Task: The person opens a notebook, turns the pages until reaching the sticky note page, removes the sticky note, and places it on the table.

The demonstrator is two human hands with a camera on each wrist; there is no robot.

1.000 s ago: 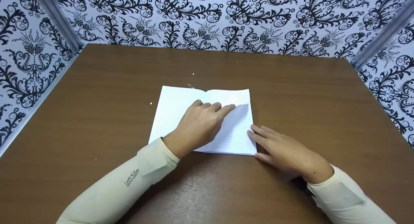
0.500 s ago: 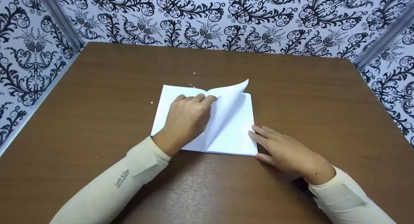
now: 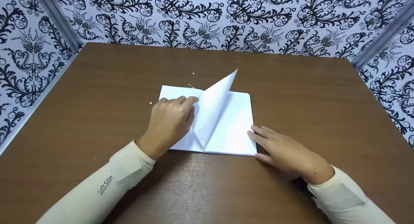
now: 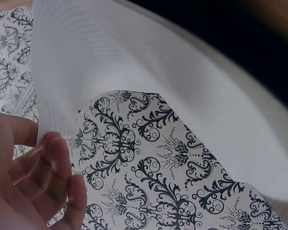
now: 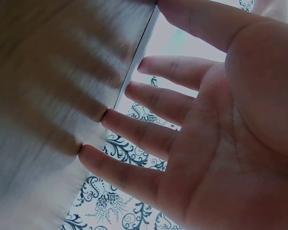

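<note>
The left sleeve [image 3: 97,191] bears the words "Let's Slim" in grey print.

The head view looks forward and down from the near side over the table [image 3: 97,104]. Both wrist views sit very close under the hands, facing upward. All three share the notebook [image 3: 237,127] and patterned wall [image 3: 258,20].
</note>
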